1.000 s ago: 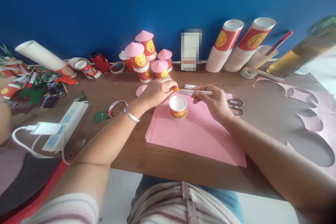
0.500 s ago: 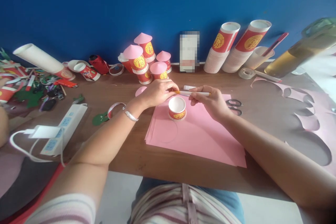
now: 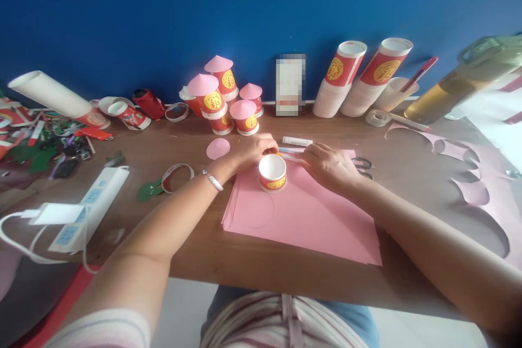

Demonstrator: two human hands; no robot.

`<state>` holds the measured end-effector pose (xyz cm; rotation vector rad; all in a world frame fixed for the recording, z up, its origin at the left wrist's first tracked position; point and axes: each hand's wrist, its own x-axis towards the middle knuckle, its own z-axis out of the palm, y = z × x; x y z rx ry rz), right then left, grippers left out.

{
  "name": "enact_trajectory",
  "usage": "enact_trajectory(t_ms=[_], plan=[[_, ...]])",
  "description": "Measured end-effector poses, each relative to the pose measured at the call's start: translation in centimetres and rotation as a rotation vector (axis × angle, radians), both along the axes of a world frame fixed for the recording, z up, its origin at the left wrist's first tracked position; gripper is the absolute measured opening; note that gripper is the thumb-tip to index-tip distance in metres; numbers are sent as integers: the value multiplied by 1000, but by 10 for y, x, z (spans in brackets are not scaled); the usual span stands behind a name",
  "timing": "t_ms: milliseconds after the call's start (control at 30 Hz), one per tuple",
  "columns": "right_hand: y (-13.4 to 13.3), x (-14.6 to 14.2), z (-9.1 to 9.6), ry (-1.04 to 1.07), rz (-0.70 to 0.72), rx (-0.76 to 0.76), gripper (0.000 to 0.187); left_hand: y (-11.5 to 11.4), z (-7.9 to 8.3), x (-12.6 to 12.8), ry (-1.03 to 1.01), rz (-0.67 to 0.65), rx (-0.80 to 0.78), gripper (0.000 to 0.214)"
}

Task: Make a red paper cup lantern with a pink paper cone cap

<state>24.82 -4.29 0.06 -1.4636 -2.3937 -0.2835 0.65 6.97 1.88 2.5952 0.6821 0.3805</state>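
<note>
Both my hands meet over the upper part of a stack of pink paper sheets [image 3: 318,223]. My left hand [image 3: 259,149] has its fingers curled at the orange end of a slim white pen [image 3: 292,150]. My right hand [image 3: 332,166], palm down, is closed over the other end, and its fingertips are partly hidden. Just below the pen, a short red and white paper cup [image 3: 272,182] stands on the paper, its white inside facing up. A faint circle outline shows beside it. A white glue-stick-like tube [image 3: 297,141] lies behind my hands. Scissors [image 3: 362,163] are partly hidden beside my right hand.
Red cups with pink cone tops [image 3: 212,100] stand at the back, near a pink disc [image 3: 218,148]. Two leaning cup stacks [image 3: 334,98], a tape roll [image 3: 378,117] and a bottle [image 3: 440,92] are behind right. Paper offcuts [image 3: 485,174] lie right; a power strip [image 3: 87,209] left.
Both hands have come down slightly with the pen. My right hand has turned palm down, covering more of the pen's right end. The view has shifted a little.
</note>
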Motion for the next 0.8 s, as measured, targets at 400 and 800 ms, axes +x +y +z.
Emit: enact_trajectory(t_ms=[400, 800], plan=[[48, 10, 23, -83, -289, -219, 23, -3, 3, -14, -118, 65, 133, 16], [29, -2, 35, -108, -260, -302, 27, -4, 2, -19, -150, 144, 116, 14]])
